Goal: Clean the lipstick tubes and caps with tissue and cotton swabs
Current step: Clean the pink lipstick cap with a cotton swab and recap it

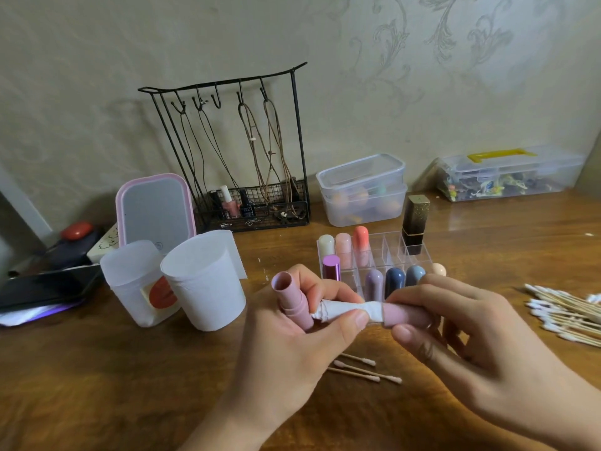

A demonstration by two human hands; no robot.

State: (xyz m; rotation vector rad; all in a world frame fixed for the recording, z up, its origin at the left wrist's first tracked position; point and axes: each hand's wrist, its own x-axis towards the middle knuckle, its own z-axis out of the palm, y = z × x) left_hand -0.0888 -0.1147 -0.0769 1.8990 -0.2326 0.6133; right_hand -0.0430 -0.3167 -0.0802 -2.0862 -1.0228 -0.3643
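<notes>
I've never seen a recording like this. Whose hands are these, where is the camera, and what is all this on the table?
There is no machine here: a person wears one camera on the head, looking down at their own hands. The left hand holds an open pink lipstick tube and pinches a twisted tissue. The right hand holds the pink cap, with the tissue pushed into it. On the wooden table are a clear organizer of lipsticks, loose cotton swabs, a swab pile and a tissue roll.
</notes>
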